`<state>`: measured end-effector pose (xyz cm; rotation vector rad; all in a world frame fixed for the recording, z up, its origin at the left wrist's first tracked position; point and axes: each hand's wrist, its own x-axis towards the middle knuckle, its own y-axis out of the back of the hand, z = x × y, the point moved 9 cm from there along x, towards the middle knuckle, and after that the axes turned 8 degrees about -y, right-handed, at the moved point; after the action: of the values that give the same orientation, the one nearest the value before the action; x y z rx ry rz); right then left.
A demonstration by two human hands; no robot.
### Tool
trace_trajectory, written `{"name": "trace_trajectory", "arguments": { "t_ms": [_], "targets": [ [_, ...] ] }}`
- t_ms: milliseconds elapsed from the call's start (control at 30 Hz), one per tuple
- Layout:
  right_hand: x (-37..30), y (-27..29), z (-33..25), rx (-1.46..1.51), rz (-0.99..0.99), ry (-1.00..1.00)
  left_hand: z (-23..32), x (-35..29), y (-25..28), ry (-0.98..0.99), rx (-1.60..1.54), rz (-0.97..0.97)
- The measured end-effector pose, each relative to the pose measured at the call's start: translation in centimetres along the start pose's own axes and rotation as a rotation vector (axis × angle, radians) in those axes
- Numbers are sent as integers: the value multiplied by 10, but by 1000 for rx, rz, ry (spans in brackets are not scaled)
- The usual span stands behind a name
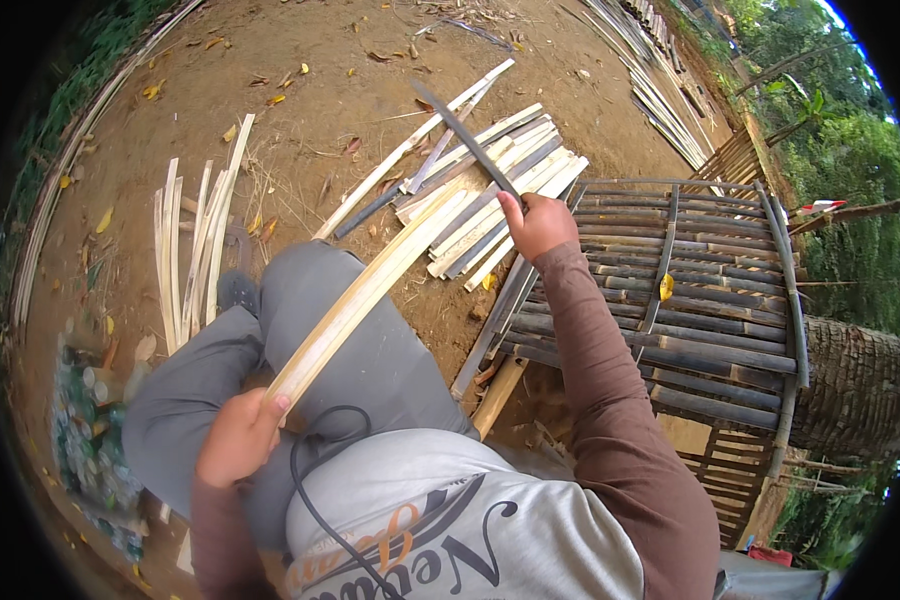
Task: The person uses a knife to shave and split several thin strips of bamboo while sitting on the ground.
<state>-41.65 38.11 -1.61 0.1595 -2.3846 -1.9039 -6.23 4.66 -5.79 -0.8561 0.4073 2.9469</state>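
Note:
My left hand is closed around the near end of a long, pale split bamboo strip. The strip slants up and to the right over my grey-trousered leg, its far end above a heap of bamboo slats. In my right hand is a machete, its long dark blade pointing up and to the left across the heap. My right thumb is raised along the machete's grip, which is mostly hidden by the fingers. From this view I cannot tell whether the blade touches the strip.
Right of me stands a bamboo-slat bench, close to my right arm, beside a tree trunk. More pale strips lie left of my legs. Plastic bottles are piled at lower left. A black cord loops over my lap.

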Motion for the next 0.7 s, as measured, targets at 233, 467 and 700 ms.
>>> {"name": "trace_trajectory", "arguments": {
  "t_ms": [233,467,700],
  "targets": [
    [-21,-5,-25,-67,-70,125,0,-1,4,6,35,13],
    [-42,-10,-45,-87,-111,183,-5,-4,5,55,-20,3],
    [-27,-5,-41,-144,-146,81,0,3,3,49,-25,-13]
  ]
}}
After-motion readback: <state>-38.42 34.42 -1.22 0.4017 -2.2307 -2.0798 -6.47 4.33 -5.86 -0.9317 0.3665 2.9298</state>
